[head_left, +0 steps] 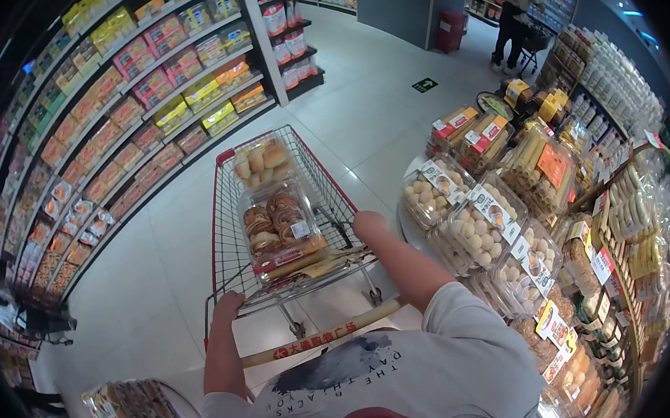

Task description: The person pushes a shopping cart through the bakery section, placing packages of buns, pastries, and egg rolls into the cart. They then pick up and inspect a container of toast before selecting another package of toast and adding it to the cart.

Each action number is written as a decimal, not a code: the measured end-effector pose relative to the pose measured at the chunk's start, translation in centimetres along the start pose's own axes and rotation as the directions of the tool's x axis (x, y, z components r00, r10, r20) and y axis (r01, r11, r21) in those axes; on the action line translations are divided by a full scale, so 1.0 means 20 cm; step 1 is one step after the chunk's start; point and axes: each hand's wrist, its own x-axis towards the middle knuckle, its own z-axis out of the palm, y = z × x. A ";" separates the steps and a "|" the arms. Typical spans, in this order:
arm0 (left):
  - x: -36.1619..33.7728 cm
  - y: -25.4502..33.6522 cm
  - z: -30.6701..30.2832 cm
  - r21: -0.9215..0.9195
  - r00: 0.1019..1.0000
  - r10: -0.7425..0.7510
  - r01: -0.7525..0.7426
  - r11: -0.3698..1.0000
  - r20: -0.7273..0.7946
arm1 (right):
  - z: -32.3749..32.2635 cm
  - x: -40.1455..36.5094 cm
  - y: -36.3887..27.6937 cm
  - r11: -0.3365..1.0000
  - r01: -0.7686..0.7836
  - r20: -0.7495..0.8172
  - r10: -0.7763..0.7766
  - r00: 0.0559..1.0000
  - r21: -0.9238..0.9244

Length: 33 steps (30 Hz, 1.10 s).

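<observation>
A wire shopping cart (324,168) with a red rim stands in front of me. My left hand (228,304) is closed on its near left corner. On its right side rim, my right hand (369,225) is closed as well. The cart's handle (334,332), with red lettering, runs close to my shirt, and neither hand is on it. Inside lies a clear plastic box of swirled brown pastries (276,224). Beyond it is a pack of pale golden buns (264,163). Under the near end of the pastry box, a flat package (296,270) is partly hidden.
Close on the right, a display holds clear boxes of small round baked goods (477,234) and packaged rolls (540,165). Curved shelves of packaged goods (153,87) line the left. Tiled floor (360,79) with a green arrow sign (425,85) lies ahead. A person (511,27) stands farther off by another cart.
</observation>
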 end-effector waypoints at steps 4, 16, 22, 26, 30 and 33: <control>0.21 -0.11 -0.05 -0.312 0.978 -0.188 0.206 0.927 0.090 | -0.08 0.15 -0.07 0.996 -0.055 0.030 0.053 0.998 0.066; 0.71 -0.58 -0.10 -0.413 0.952 -0.290 0.304 0.858 0.096 | -0.10 0.50 -0.25 0.992 -0.105 -0.077 0.110 0.991 0.064; 0.92 -0.64 -0.34 -0.377 0.921 -0.349 0.390 0.840 0.173 | -0.14 0.57 -0.38 0.984 -0.170 -0.030 0.172 0.985 0.051; 1.12 -0.79 -0.36 -0.368 0.955 -0.257 0.296 0.882 0.150 | -0.16 0.64 -0.43 0.962 -0.247 -0.005 0.249 0.968 0.120; 1.29 -0.86 -0.43 -0.386 0.951 -0.232 0.297 0.874 0.206 | -0.19 0.72 -0.47 0.938 -0.297 0.005 0.301 0.954 0.178; 1.42 -0.85 -0.50 -0.401 0.941 -0.234 0.317 0.860 0.243 | -0.22 0.80 -0.46 0.944 -0.302 -0.010 0.306 0.952 0.137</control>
